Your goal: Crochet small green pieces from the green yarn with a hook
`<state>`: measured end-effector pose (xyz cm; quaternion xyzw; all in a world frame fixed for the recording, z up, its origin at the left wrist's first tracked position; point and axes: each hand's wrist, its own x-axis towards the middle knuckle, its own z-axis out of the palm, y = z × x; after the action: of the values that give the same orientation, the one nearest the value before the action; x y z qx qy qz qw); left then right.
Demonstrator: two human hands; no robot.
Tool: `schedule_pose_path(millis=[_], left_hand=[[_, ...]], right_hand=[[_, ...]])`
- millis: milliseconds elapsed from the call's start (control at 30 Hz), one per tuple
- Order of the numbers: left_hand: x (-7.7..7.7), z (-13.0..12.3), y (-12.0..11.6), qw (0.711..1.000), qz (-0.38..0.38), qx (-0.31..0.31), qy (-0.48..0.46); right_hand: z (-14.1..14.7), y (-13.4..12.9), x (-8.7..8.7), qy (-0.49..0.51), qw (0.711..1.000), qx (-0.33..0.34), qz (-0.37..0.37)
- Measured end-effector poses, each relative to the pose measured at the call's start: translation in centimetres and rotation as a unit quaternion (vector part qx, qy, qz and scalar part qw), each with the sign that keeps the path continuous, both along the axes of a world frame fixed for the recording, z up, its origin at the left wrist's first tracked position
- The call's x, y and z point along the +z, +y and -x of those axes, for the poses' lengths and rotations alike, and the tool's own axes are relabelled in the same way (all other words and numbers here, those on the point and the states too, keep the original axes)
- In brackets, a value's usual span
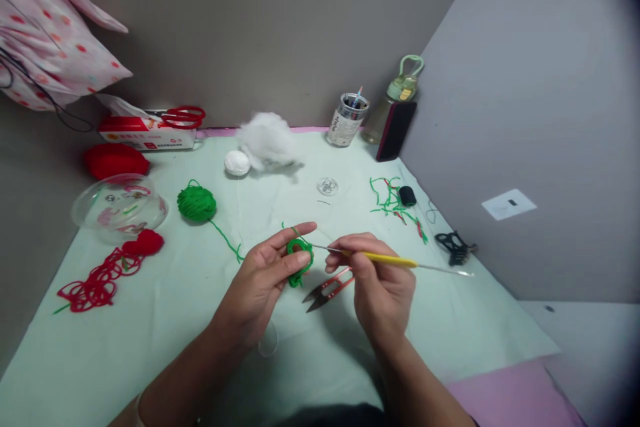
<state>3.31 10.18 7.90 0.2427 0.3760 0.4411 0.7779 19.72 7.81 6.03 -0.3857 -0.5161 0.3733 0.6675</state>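
Front-left worktop (90, 367) open for you to pass. Between your left hand (270, 267) and right hand (383, 283), thread snips (326, 296) obstruct the way down. Left, red yarn tangle (100, 285) and plastic bowl (93, 197) block; right, yarn scraps (391, 203), claw clip (455, 247).

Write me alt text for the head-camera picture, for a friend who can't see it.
A person's left hand holds a small ring of green yarn while the right hand holds a yellow-handled metal hook, its tip at the ring. Red-handled metal snips lie nearby on pale green cloth, with a green yarn ball, tangled red yarn and fluffy white stuffing beyond.
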Motion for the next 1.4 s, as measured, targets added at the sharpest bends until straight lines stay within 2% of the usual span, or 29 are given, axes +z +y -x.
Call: schedule_pose_path(millis=[167, 267, 333, 433, 533, 633, 733, 800, 867, 933, 1000, 1067, 1100, 1133, 1200, 1267, 1300, 1333, 1400], left_hand=[[-0.3, 0.2, -0.1, 1.0, 0.0, -0.016, 0.007], [-0.4, -0.1, -0.4, 0.999, -0.025, -0.027, 0.007], [-0.5, -0.3, -0.5, 0.998, -0.053, -0.034, 0.01], [-0.7, -0.4, -0.6, 0.996, -0.083, -0.034, 0.023], [-0.8, -0.4, -0.6, 0.995, -0.089, -0.023, 0.042], [-0.8, -0.7, -0.7, 0.995, -0.083, 0.01, 0.051], [-0.8, -1.3, -1.0, 0.998, -0.036, 0.048, 0.023], [-0.7, -1.5, -1.1, 0.999, 0.014, 0.037, -0.023], [-0.5, -1.3, -1.0, 0.997, 0.049, 0.015, -0.059], [-0.3, -0.8, -0.6, 0.997, 0.052, 0.008, -0.061], [-0.2, -0.4, -0.4, 0.999, 0.028, 0.017, -0.032], [-0.1, -0.3, -0.4, 0.999, -0.009, 0.034, 0.006], [-0.1, -0.4, -0.6, 0.998, -0.029, 0.047, 0.022], [-0.1, -0.6, -0.8, 0.996, -0.046, 0.063, 0.033], [-0.2, -1.2, -1.4, 0.994, -0.056, 0.083, 0.034], [-0.2, -1.7, -1.6, 0.997, -0.026, 0.071, 0.005], [-0.2, -1.8, -1.6, 0.998, -0.003, 0.053, -0.015], [-0.1, -1.7, -1.5, 0.999, 0.018, 0.035, -0.033], [0.0, -1.4, -1.1, 0.998, 0.037, 0.011, -0.05]], right_hand=[[-0.4, 0.5, 0.3, 0.115, 0.99, 0.037, 0.07], [-0.4, 0.7, 0.4, 0.129, 0.983, 0.083, 0.097], [-0.3, 0.7, 0.3, 0.085, 0.988, 0.093, 0.093], [-0.2, 0.6, 0.0, 0.012, 0.995, 0.074, 0.069], [-0.1, 0.4, -0.1, -0.01, 0.997, 0.065, 0.047], [0.1, 0.0, -0.1, -0.096, 0.995, 0.019, -0.004], [0.6, -0.6, -0.6, -0.266, 0.958, -0.066, -0.085], [0.7, -0.8, -0.8, -0.321, 0.934, -0.091, -0.125], [0.5, -0.7, -0.8, -0.296, 0.944, -0.078, -0.126], [0.1, -0.3, -0.4, -0.217, 0.971, -0.059, -0.084], [-0.3, 0.1, 0.1, -0.099, 0.994, -0.032, -0.021], [-0.4, 0.4, 0.3, -0.007, 1.0, -0.006, 0.027], [-0.2, 0.4, 0.3, 0.008, 0.999, 0.005, 0.038], [0.0, 0.2, 0.2, -0.007, 0.999, 0.008, 0.037], [0.5, -0.3, 0.0, -0.118, 0.993, -0.019, 0.0], [0.9, -0.9, -0.2, -0.25, 0.964, -0.063, -0.061], [0.9, -1.0, -0.1, -0.284, 0.952, -0.079, -0.082], [0.7, -1.0, -0.1, -0.286, 0.95, -0.088, -0.088], [0.2, -0.6, 0.1, -0.202, 0.974, -0.079, -0.059]])
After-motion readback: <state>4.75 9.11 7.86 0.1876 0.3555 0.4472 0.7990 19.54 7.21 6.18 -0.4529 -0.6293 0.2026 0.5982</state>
